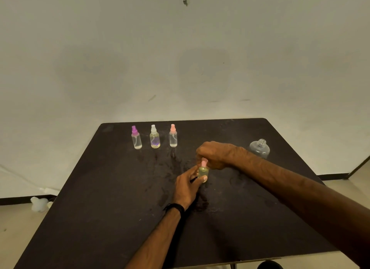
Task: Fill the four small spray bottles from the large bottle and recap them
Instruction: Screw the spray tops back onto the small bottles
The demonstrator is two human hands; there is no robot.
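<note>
Yellowish liquid fills the small spray bottle (203, 172) standing upright near the middle of the dark counter (100, 218). The left hand (187, 185) wraps its grip round the bottle's body from the near side, thumb across the front. The right hand (213, 153) comes from above and behind, its fingers curled in a grip on the pink spray cap (204, 162) at the bottle's neck. Three other small bottles stand in a row toward the far edge, well apart from both hands: a purple-capped bottle (136, 138), a white-capped bottle (154, 137) holding yellowish liquid, and a pink-capped bottle (173, 136). Behind the right forearm stands the large clear bottle (259, 148), uncapped, its threaded neck exposed. Wet patches mark the counter around the held bottle.
</note>
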